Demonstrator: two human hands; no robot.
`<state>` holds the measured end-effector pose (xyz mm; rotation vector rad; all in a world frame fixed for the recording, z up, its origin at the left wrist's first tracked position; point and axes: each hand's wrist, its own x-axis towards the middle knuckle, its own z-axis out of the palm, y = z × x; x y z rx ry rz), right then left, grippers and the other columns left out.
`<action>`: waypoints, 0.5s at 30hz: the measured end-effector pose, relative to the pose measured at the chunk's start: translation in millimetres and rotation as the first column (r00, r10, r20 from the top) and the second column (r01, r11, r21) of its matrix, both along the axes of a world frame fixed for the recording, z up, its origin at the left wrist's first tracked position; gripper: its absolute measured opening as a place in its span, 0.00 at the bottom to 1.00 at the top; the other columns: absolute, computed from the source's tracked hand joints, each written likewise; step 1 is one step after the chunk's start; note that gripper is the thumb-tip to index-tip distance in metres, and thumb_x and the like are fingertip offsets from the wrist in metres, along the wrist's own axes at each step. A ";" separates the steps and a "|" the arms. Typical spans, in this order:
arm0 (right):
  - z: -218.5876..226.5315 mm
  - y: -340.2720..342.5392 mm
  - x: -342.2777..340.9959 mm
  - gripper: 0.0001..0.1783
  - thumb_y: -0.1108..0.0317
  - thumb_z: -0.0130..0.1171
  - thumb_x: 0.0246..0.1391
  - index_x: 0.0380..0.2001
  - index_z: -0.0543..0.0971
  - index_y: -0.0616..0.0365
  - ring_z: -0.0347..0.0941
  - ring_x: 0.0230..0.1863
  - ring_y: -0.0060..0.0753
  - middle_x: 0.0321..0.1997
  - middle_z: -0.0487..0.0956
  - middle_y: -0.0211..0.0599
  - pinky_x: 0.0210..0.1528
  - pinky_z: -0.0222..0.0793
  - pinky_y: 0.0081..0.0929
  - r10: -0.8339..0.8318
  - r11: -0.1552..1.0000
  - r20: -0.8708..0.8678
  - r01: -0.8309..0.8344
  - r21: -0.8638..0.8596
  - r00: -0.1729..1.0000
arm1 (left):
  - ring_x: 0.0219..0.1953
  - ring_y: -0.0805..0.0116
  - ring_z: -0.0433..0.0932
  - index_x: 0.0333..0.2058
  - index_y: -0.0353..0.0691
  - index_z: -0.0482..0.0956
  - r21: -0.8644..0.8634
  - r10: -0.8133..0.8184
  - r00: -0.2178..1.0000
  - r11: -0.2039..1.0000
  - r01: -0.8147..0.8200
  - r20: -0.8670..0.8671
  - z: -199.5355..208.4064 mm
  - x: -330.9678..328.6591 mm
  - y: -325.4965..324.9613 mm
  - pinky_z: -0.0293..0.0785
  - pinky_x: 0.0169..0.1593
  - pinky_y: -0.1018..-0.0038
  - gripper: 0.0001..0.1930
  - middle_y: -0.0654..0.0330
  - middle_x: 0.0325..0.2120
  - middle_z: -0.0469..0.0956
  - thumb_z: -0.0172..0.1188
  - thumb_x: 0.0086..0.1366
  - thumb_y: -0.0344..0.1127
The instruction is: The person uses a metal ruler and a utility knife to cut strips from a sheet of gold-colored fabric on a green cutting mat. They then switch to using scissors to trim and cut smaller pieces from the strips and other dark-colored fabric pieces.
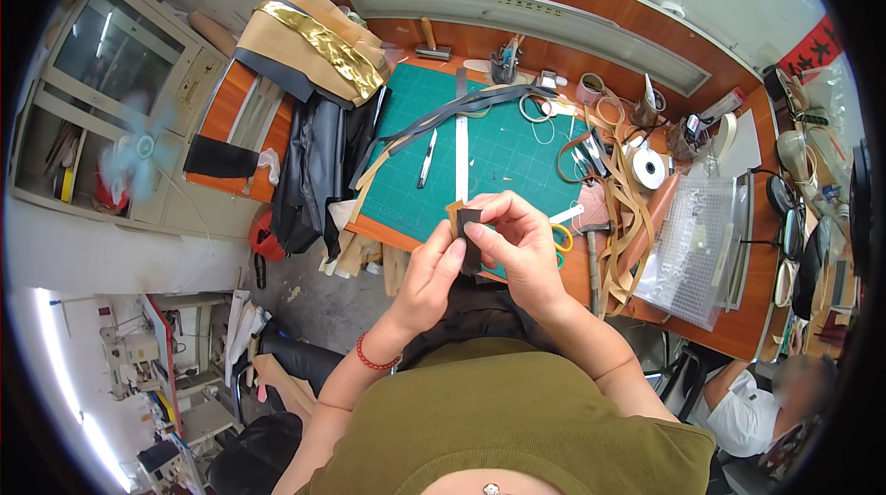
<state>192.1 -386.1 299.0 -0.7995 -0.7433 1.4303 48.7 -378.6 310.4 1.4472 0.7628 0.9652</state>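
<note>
My left hand (429, 275) and my right hand (519, 244) meet in front of my chest, both pinching a small dark leather piece (470, 237) with a tan backing. The piece stands roughly upright between my thumbs and fingertips. A red bead bracelet (374, 358) circles my left wrist. Just beyond my hands lies a green cutting mat (498, 149) with a long steel ruler (461, 149), a pen-like tool (426, 159) and dark leather strips (461, 109) on it.
An orange workbench (738, 329) carries stacked tan, gold and black leather (314, 61) at the left, tan strips, tape rolls, a hammer (592, 260), yellow-handled scissors (561, 237) and a clear gridded sheet (692, 246) at the right. A fan (138, 155) spins at the left. Another person sits at lower right (752, 403).
</note>
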 end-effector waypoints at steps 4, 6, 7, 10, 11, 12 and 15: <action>1.2 0.4 0.3 0.07 0.73 0.63 0.55 0.31 0.74 0.62 0.71 0.23 0.20 0.43 0.75 0.36 0.19 0.66 0.18 0.032 0.999 -0.098 -0.034 -0.021 0.995 | 0.28 0.75 0.73 0.52 0.31 0.70 -0.121 0.004 0.997 0.993 0.006 0.077 -11.2 -0.4 -1.0 0.71 0.35 0.78 0.18 0.61 0.26 0.74 0.38 0.75 0.39; 0.6 0.6 0.5 0.07 0.73 0.63 0.55 0.31 0.74 0.62 0.72 0.22 0.22 0.44 0.76 0.37 0.18 0.67 0.19 0.057 0.998 -0.153 -0.061 -0.021 0.987 | 0.27 0.75 0.72 0.53 0.31 0.69 -0.111 -0.001 0.998 0.994 0.009 0.068 -12.1 -3.1 -0.3 0.70 0.33 0.78 0.19 0.62 0.25 0.73 0.38 0.75 0.39; 0.3 0.7 0.3 0.07 0.73 0.63 0.55 0.31 0.74 0.62 0.72 0.22 0.23 0.44 0.76 0.38 0.18 0.68 0.19 0.065 0.997 -0.167 -0.070 -0.024 0.984 | 0.26 0.76 0.72 0.53 0.32 0.69 -0.079 -0.006 0.999 0.997 0.010 0.044 -11.3 -3.9 1.2 0.69 0.32 0.78 0.19 0.62 0.24 0.73 0.38 0.76 0.39; -2.0 0.7 -1.6 0.06 0.73 0.63 0.56 0.31 0.74 0.62 0.73 0.23 0.23 0.43 0.77 0.38 0.19 0.69 0.20 0.067 0.997 -0.178 -0.071 -0.018 0.982 | 0.25 0.76 0.70 0.54 0.32 0.69 -0.045 0.003 1.000 0.999 -0.004 -0.026 -10.0 -3.6 0.9 0.68 0.30 0.78 0.19 0.63 0.23 0.71 0.38 0.76 0.39; -2.6 0.7 -2.1 0.06 0.73 0.62 0.56 0.31 0.74 0.62 0.73 0.23 0.23 0.42 0.77 0.38 0.19 0.69 0.20 0.064 0.998 -0.176 -0.067 -0.014 0.982 | 0.25 0.76 0.70 0.54 0.32 0.68 -0.044 0.009 0.999 0.999 -0.011 -0.050 -9.6 -3.3 0.5 0.68 0.30 0.78 0.19 0.63 0.23 0.71 0.38 0.75 0.38; -2.1 1.0 -2.2 0.06 0.73 0.62 0.56 0.32 0.74 0.62 0.73 0.23 0.23 0.40 0.78 0.37 0.19 0.69 0.20 0.066 0.997 -0.173 -0.069 -0.015 0.983 | 0.25 0.76 0.71 0.55 0.31 0.68 -0.033 0.001 0.998 0.999 -0.003 -0.070 -8.8 -3.9 0.4 0.68 0.31 0.78 0.20 0.63 0.24 0.71 0.38 0.76 0.39; -0.3 1.2 -1.8 0.06 0.73 0.62 0.56 0.32 0.74 0.62 0.74 0.23 0.23 0.36 0.79 0.36 0.20 0.69 0.21 0.062 0.997 -0.165 -0.067 -0.023 0.984 | 0.27 0.75 0.72 0.56 0.30 0.67 -0.001 -0.008 0.992 1.000 0.008 -0.123 -6.6 -5.2 0.1 0.69 0.32 0.78 0.21 0.61 0.26 0.73 0.37 0.76 0.40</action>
